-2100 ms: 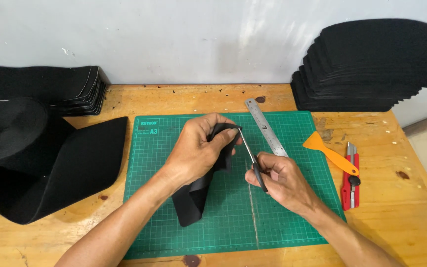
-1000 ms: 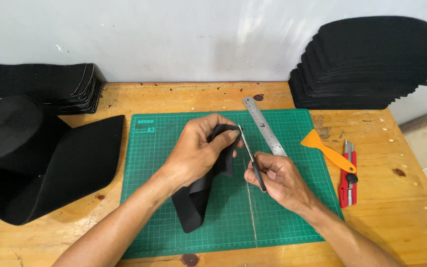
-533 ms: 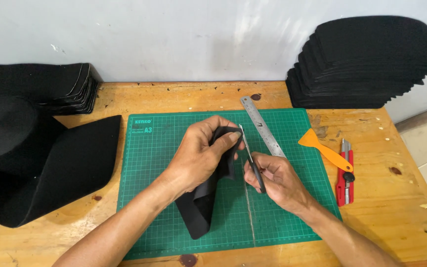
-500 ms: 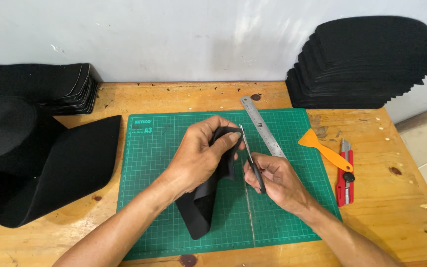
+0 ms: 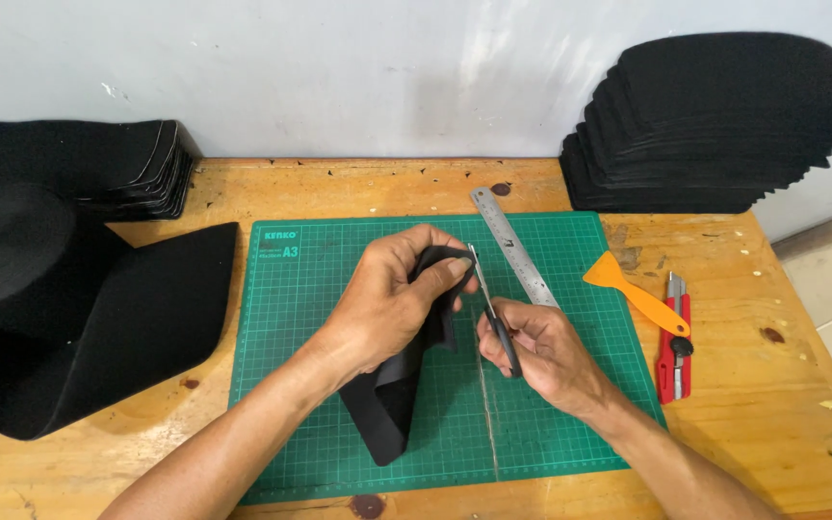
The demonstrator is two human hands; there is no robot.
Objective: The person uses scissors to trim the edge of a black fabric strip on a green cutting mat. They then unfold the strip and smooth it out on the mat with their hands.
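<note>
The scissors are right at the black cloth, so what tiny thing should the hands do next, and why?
Probably close the scissors a little for one short snip. The right hand holds them with the blade tip at the top edge of the folded black fabric piece, which the left hand pinches up over the green cutting mat.

Two bare hands over one green gridded cutting mat (image 5: 339, 289). One folded black fabric piece (image 5: 392, 395), one pair of black-handled scissors (image 5: 495, 318). At one o'clock, one steel ruler (image 5: 512, 246). At three, one orange plastic scraper (image 5: 633, 294), one red utility knife (image 5: 674, 337). Two black stacks: ten o'clock (image 5: 98, 173) and two (image 5: 724, 125).
</note>
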